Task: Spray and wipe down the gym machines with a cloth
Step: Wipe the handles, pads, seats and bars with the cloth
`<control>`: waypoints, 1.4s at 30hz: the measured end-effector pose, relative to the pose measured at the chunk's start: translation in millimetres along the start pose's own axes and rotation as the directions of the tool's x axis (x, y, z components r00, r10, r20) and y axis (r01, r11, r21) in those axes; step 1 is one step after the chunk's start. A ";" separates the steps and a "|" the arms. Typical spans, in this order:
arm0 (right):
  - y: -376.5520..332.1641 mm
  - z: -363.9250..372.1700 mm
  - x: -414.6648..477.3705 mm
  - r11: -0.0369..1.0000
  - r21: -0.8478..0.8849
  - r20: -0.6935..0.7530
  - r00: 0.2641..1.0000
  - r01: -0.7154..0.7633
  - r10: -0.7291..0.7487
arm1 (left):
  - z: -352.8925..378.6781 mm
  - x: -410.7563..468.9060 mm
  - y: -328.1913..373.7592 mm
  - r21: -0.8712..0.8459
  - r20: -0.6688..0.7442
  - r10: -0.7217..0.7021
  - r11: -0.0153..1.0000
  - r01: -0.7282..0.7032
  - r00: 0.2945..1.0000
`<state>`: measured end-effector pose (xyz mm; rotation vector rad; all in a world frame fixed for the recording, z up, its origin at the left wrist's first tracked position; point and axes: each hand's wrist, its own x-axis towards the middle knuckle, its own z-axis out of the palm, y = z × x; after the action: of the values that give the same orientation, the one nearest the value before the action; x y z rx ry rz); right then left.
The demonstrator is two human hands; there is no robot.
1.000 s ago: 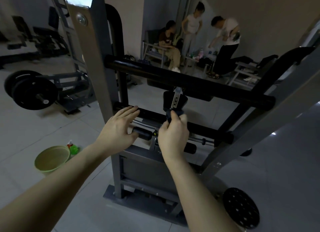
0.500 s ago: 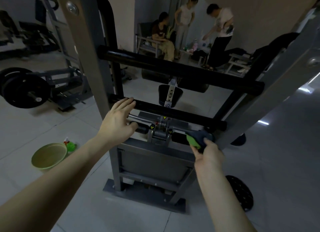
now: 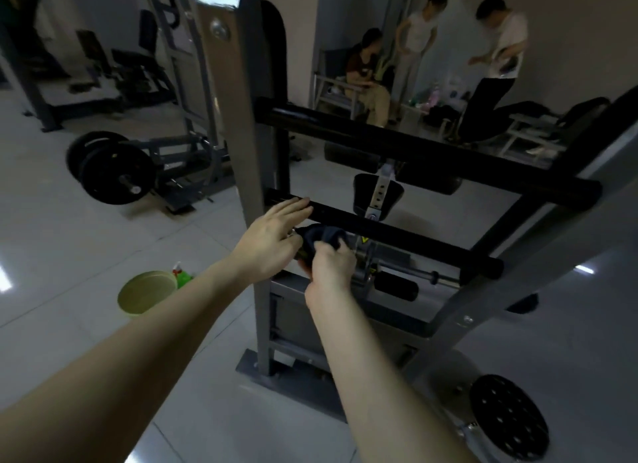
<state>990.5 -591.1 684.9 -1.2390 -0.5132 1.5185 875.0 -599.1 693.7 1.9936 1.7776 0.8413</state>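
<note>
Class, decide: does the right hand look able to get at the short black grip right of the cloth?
Probably yes. The right hand grips the cloth just left of the black grip, which lies uncovered below the lower black bar; only the centre bracket stands between.

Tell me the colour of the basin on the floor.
The basin is pale yellow-green, clearest in the head view, the only one.

Tiled floor [image 3: 86, 241] — basin [image 3: 146, 297], machine [image 3: 345, 324]
</note>
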 end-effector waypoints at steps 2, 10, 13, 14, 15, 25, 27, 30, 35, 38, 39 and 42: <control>6.5 3.1 -1.6 0.993 -0.115 0.078 0.997 -0.009 0.018 | -7.7 0.8 -4.2 -0.113 0.021 -0.016 0.993 0.019 1.000; -26.4 -37.2 14.6 0.959 0.279 -0.041 0.997 -0.053 0.067 | -22.1 5.3 -5.1 -0.150 0.024 -0.008 0.989 0.012 1.000; -20.7 -18.5 17.4 0.943 0.317 0.010 0.995 -0.096 0.098 | -16.2 -2.1 0.3 0.010 -0.224 -0.024 1.000 0.027 0.974; -15.6 -12.7 18.2 0.943 0.313 0.023 0.994 -0.109 0.108 | -14.6 -6.6 -0.2 0.016 -0.344 -0.067 0.997 0.077 0.937; -10.6 -8.5 20.1 0.945 0.307 0.031 0.994 -0.114 0.110 | -13.7 -10.6 -3.2 -0.010 -0.448 -0.131 0.990 0.142 0.884; 19.7 35.4 27.9 0.990 -0.106 0.260 0.958 -0.098 0.123 | -19.1 -4.8 -34.7 -0.257 -0.487 -0.422 0.906 0.337 0.764; 20.3 39.1 22.9 0.973 -0.220 0.346 0.927 -0.070 0.145 | -22.4 -5.9 -38.8 -0.295 -0.465 -0.460 0.886 0.358 0.756; 13.5 28.5 15.1 0.954 -0.282 0.449 0.893 0.103 0.036 | -28.7 -1.5 -41.4 -0.268 -0.436 -0.452 0.891 0.367 0.778; -32.9 3.4 1.1 0.505 -0.509 0.363 0.705 0.697 -0.609 | -33.0 2.3 -47.1 -0.282 -0.442 -0.389 0.916 0.286 0.808; -46.2 2.0 1.2 0.109 -0.766 0.364 0.567 0.634 -0.739 | -42.9 -0.4 -59.8 -0.262 -0.376 -0.324 0.936 0.236 0.868; -41.8 4.8 1.2 0.026 -0.838 0.378 0.613 0.545 -0.694 | -47.5 -1.3 -62.8 -0.273 -0.351 -0.298 0.939 0.207 0.888; -4.4 29.0 -1.8 0.017 -0.893 0.359 0.735 0.449 -0.575 | -66.0 -3.6 -70.7 -0.345 -0.238 -0.216 0.930 0.126 0.947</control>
<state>966.5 -583.2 700.1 -1.7038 -1.8396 0.2781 778.5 -600.0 700.6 1.5454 1.7817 1.3057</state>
